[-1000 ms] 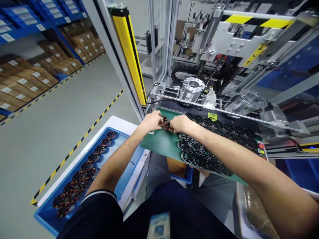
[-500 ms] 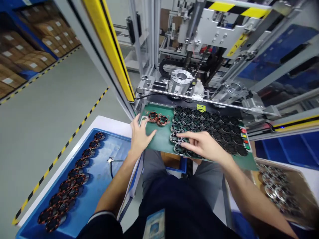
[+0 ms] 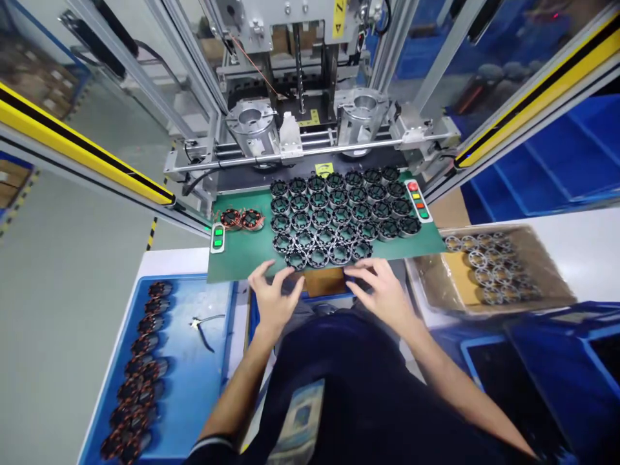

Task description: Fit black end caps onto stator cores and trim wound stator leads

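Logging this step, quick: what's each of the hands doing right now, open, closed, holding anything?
Left hand: open, holding nothing, fingers at the green mat's near edge.
Right hand: open, holding nothing, by the black rings.

Machine: grey metal press [image 3: 295, 39] at the upper centre of the frame, with two round steel fixtures [image 3: 250, 121] side by side below it.
Light curtains: yellow-and-black bars [image 3: 82, 152] slanting at upper left and upper right.
Wound stators: two copper-coloured pieces [image 3: 242, 219] left of centre.
Left tray: blue tray [image 3: 194, 387] at lower left, with a column of copper-wound parts [image 3: 138, 374] and pliers [image 3: 203, 326].
Right box: lined carton [image 3: 557, 284] at right holding silver rings [image 3: 489, 261].
Button panels: green lamp [image 3: 217, 237]; red, yellow, green buttons [image 3: 417, 199].
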{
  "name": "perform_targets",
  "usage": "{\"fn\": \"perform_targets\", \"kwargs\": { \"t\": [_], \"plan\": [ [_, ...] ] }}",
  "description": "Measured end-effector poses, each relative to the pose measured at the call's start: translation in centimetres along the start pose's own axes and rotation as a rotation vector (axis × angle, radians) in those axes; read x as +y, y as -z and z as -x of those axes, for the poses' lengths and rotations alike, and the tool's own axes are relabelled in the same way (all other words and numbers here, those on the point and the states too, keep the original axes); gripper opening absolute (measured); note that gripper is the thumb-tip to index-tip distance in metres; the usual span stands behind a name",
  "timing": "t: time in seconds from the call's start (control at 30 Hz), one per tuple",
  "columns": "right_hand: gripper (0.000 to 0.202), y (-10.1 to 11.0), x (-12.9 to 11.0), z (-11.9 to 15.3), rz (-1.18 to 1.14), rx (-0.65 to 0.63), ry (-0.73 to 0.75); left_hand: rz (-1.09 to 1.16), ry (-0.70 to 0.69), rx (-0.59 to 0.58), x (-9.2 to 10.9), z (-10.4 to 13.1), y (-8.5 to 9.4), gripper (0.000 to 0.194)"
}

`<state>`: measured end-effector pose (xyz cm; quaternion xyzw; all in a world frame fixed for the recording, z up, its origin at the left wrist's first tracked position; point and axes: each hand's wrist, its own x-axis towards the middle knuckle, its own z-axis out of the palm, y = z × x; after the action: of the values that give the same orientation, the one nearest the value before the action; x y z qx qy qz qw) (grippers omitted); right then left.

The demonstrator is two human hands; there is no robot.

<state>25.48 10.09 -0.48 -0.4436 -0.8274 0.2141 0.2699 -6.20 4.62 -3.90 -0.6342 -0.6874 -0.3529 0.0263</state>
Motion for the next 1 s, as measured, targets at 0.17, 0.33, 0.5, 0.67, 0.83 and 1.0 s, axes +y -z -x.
{"fn": "perform_targets", "kwargs": {
  "t": [0.17, 0.33, 0.5, 0.67, 0.83, 1.0],
  "plan": [
    [0.033, -1.7, -1.6, -5.4, 0.023, -0.025, 0.135, -0.062, -0.091, -0.14, 0.9, -3.0, 0.6, 0.035],
    [0.041, -1.4, -0.4, -6.4, 0.048, -0.049, 0.179, -0.083, -0.045, -0.123, 1.2, -1.3, 1.4, 0.04],
    [0.033, 1.6, 3.5, -3.5, 0.12, 0.029, -0.037, -0.022, 0.019, -0.082, 2.5, 0.5, 1.6, 0.025],
    [0.036, 1.6, 5.0, -2.4, 0.086, -0.034, -0.195, 0.05, -0.114, -0.248, 7.3, -2.6, -1.8, 0.032],
    [0.036, 2.1, 4.6, -3.0, -0.089, -0.026, -0.263, -0.047, -0.255, -0.434, 10.1, -6.6, -4.5, 0.013],
    [0.051, 5.8, 2.0, -2.1, -0.413, 0.057, -0.33, 0.171, -0.189, -0.424, 10.3, -7.6, -2.4, 0.016]
  ]
}}
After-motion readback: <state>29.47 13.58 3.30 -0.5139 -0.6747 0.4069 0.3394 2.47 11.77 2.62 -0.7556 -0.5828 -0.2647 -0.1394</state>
